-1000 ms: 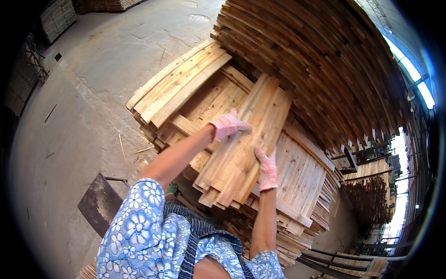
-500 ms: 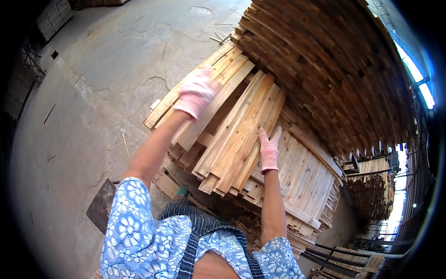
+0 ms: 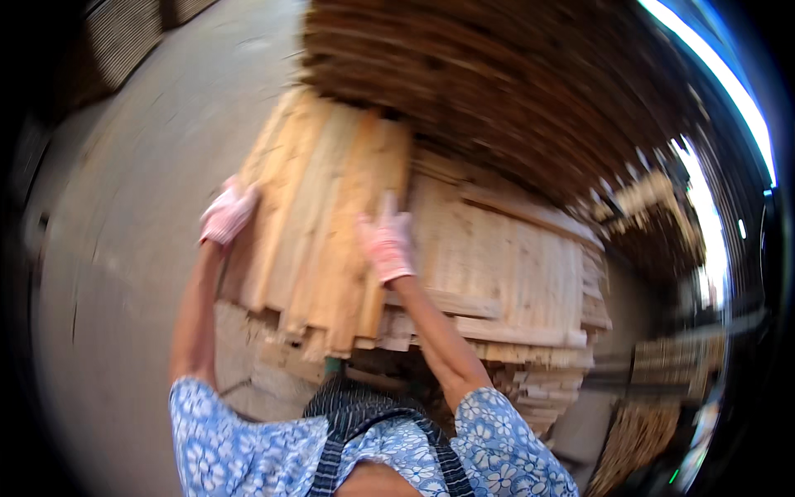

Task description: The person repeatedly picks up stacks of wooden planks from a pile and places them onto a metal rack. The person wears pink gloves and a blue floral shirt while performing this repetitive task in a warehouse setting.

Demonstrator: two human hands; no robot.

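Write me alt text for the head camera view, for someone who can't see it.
Two pink-gloved hands, left hand and right hand, press on a bundle of pale wooden slats atop a low stack of boards. A taller dark timber pile looms behind, over a concrete floor. The picture is motion-blurred.
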